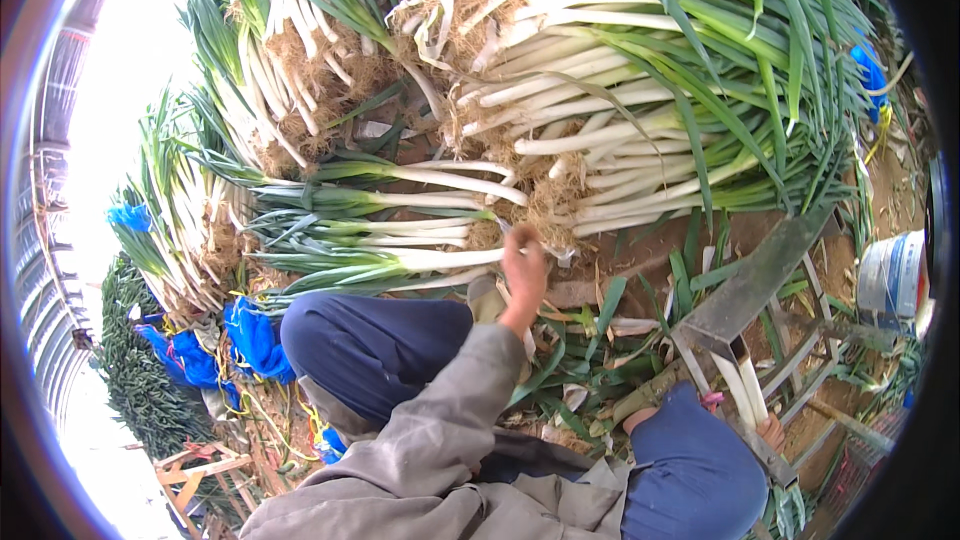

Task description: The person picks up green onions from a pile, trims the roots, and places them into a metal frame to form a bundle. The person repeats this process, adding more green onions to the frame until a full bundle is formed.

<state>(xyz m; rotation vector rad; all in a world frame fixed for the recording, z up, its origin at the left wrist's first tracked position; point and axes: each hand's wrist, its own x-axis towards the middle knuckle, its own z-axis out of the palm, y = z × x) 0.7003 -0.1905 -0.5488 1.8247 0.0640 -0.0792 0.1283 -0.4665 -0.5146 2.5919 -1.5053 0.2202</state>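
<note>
My left hand (523, 266) is closed at the root end of a long green onion (446, 261), which lies in a row with its leaves to the left. A small pale, shiny piece shows by the fingertips, too blurred to name. At the lower right, my right hand (772, 433) grips white stems of long green onions (742, 382) beside a metal frame (757, 277); the frame hides part of them. Directly beyond my left hand, a large heap of long green onions (622, 127) lies with tangled roots to the left and leaves to the right.
Bundled onions (277, 75) stand at the upper left. Blue netting (255, 337) and yellow cord lie left of my knee (375, 345). Loose leaves (585, 360) litter the ground between my legs. A white bucket (892, 281) stands at the right, and a wooden frame (199, 472) at lower left.
</note>
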